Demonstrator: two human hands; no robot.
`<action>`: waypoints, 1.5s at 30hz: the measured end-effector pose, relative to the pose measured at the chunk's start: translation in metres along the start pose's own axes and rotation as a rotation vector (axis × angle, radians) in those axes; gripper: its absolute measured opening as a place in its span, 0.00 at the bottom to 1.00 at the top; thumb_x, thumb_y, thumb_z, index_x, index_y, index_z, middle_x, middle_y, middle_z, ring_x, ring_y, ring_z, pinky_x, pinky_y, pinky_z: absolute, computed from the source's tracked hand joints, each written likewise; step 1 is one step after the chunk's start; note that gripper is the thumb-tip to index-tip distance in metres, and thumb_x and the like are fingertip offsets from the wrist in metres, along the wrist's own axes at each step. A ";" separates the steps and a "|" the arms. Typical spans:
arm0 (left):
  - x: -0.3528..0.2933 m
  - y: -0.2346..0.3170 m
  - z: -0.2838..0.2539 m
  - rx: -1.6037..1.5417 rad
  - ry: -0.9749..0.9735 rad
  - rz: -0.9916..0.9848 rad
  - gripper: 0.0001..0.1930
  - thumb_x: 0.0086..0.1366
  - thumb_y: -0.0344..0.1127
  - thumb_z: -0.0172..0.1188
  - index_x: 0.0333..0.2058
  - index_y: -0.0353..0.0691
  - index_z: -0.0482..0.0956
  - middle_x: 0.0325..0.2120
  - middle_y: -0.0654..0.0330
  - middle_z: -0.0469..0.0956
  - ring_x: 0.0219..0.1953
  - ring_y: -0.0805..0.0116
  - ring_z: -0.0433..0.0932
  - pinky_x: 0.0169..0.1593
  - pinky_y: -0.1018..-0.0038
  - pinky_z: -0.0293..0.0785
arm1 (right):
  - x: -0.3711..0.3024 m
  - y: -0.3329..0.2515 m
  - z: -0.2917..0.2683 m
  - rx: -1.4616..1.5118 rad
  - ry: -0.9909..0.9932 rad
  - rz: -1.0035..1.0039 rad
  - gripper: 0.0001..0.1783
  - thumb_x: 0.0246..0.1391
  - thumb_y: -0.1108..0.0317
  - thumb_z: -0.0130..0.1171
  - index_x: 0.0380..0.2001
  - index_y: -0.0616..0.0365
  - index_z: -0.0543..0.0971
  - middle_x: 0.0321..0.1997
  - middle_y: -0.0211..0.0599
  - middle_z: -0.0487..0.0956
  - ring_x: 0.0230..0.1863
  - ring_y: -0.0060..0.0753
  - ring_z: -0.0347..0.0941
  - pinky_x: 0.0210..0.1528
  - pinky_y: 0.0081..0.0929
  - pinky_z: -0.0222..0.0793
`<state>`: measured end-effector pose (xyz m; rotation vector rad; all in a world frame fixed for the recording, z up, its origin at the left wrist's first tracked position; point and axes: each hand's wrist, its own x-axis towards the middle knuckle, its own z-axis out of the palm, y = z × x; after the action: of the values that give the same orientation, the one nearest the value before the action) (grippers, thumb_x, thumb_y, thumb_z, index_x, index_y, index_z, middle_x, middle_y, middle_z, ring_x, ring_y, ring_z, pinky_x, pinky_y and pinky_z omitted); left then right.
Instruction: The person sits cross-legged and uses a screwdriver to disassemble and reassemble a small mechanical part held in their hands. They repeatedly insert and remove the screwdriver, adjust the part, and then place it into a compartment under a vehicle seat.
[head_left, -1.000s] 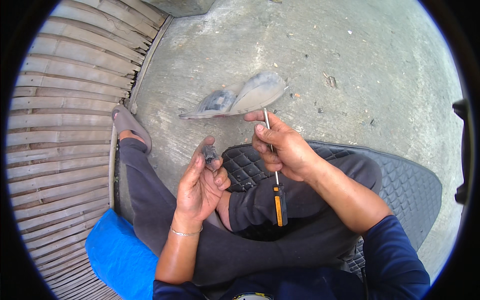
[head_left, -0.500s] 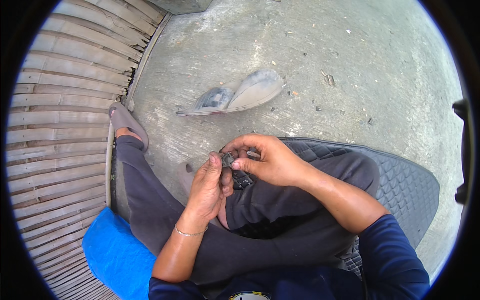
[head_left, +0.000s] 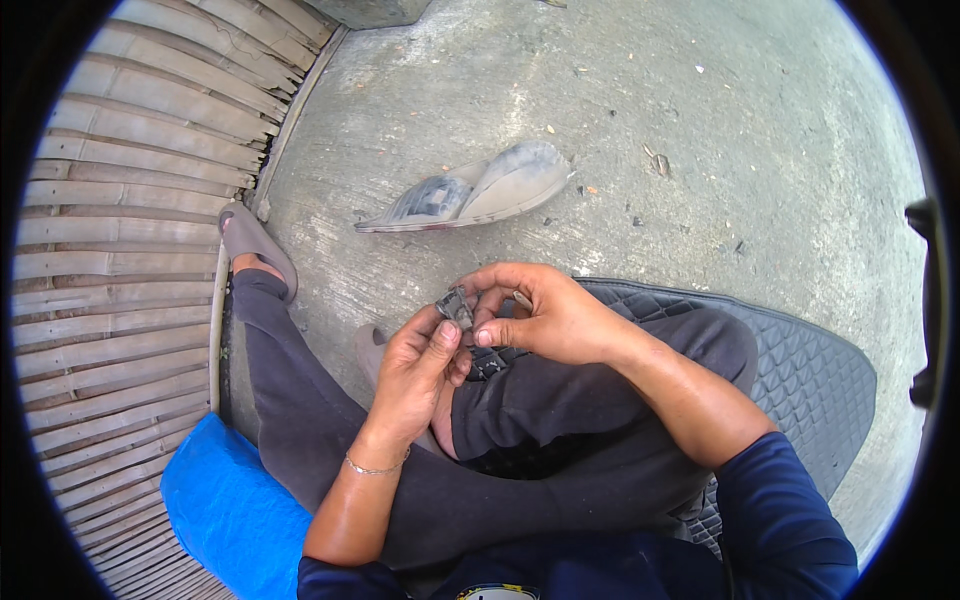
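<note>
A small dark-grey, angular part [head_left: 456, 308], too small to name more exactly, is pinched between the thumb and fingers of my left hand [head_left: 412, 355]. My right hand [head_left: 545, 312] curls in from the right, thumb and fingertips close beside the part. Between its fingers pokes the short, pale end of a slim object [head_left: 522, 300]; the rest of it is hidden in the hand. Both hands are over my crossed legs. Beyond them, a dusty, curved plastic shell with two lobes [head_left: 470, 193], like a vehicle lamp cover, lies on the concrete floor.
Slatted bamboo [head_left: 130, 240] runs along the left side. A blue sheet-covered bundle [head_left: 235, 495] is by my left thigh. I sit by a black quilted mat [head_left: 815, 385] that extends to the right. Small debris [head_left: 656, 160] is scattered on the floor [head_left: 760, 150].
The small part has been raised and tilted in my left hand, showing more of its surface. My right fingertips have drawn slightly back from it to the right.
</note>
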<state>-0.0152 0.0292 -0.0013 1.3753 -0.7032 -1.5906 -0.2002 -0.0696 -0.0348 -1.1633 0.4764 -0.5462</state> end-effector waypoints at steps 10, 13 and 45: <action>-0.003 0.001 0.007 0.119 0.080 0.139 0.17 0.72 0.28 0.61 0.57 0.32 0.75 0.33 0.65 0.80 0.34 0.81 0.76 0.38 0.83 0.73 | -0.003 -0.003 0.005 -0.072 0.059 -0.014 0.17 0.60 0.78 0.64 0.53 0.65 0.77 0.41 0.34 0.81 0.47 0.22 0.76 0.55 0.27 0.73; -0.001 0.001 0.010 0.315 0.105 0.328 0.20 0.69 0.22 0.63 0.58 0.31 0.74 0.36 0.62 0.81 0.38 0.79 0.80 0.41 0.82 0.76 | -0.004 -0.006 0.004 -0.023 0.045 -0.078 0.17 0.61 0.79 0.62 0.53 0.64 0.76 0.41 0.33 0.80 0.48 0.21 0.76 0.56 0.27 0.72; -0.003 -0.008 0.005 0.197 0.040 0.560 0.16 0.68 0.23 0.64 0.53 0.30 0.75 0.46 0.56 0.77 0.40 0.75 0.82 0.42 0.79 0.80 | -0.009 -0.014 0.002 0.128 -0.041 -0.122 0.19 0.56 0.80 0.68 0.50 0.62 0.77 0.43 0.31 0.80 0.47 0.20 0.77 0.54 0.26 0.73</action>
<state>-0.0224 0.0345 -0.0054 1.2002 -1.1291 -1.0685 -0.2081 -0.0665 -0.0208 -1.0833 0.3324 -0.6480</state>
